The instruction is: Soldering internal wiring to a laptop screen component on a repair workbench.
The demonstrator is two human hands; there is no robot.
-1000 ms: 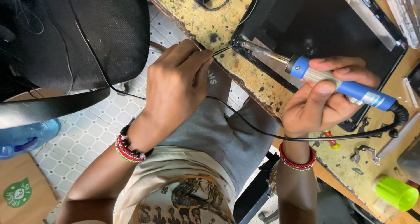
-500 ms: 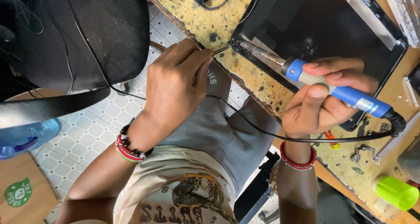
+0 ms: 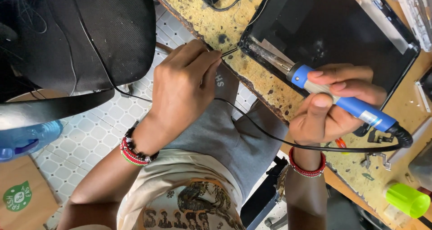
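Observation:
My right hand (image 3: 330, 107) grips a blue-handled soldering iron (image 3: 346, 105). Its metal tip (image 3: 263, 52) rests at the near left corner of a black laptop lid (image 3: 333, 30) that lies on the worn yellow workbench (image 3: 270, 93). My left hand (image 3: 184, 84) pinches a thin strand of solder wire (image 3: 228, 53), whose end points at the same corner, just short of the iron's tip. The iron's black cord (image 3: 279, 138) loops from the handle's end across my grey-clad lap. Beaded bracelets sit on both wrists.
A black office chair (image 3: 90, 36) stands at the left over a white tiled floor (image 3: 85, 131). A blue water bottle (image 3: 27, 140) and a cardboard box (image 3: 22, 196) lie at the lower left. Small metal brackets (image 3: 375, 158) and a lime-green cap (image 3: 407, 199) sit on the bench's right.
My right hand has shifted the soldering iron slightly, keeping its tip at the lid's corner. The left hand and the solder wire have stayed nearly still.

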